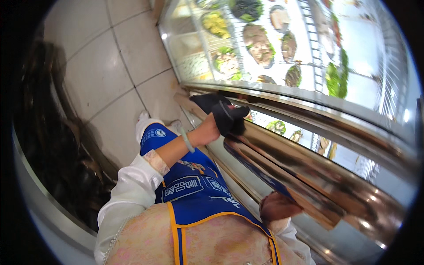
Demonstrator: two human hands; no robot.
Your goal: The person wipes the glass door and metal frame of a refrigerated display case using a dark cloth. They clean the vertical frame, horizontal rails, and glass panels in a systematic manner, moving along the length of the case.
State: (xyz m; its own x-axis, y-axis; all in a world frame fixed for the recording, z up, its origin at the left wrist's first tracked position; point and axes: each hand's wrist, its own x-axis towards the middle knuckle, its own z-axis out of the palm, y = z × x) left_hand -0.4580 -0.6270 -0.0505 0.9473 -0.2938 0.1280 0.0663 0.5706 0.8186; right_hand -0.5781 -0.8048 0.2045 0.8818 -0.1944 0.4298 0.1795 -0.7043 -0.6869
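My left hand (207,129), with a pale green bangle at its wrist, holds a dark cloth (222,112) that covers most of my fingers. Hand and cloth are at the polished metal front rail (298,155) of a lit food display case, beside a gap below the glass. Nearer my body, my right hand (280,207) is by the lower metal edge. It is shadowed and blurred, its fingers hard to make out. A blue apron (198,185) with yellow trim and printed writing hangs over my front.
Behind the glass (251,84), wire racks carry several plates of food, among them a plate of sliced meat (260,44) and a plate of yellow pieces (215,25). Pale floor tiles (96,73) lie to the left. A dark, reflective surface (63,142) curves along the far left.
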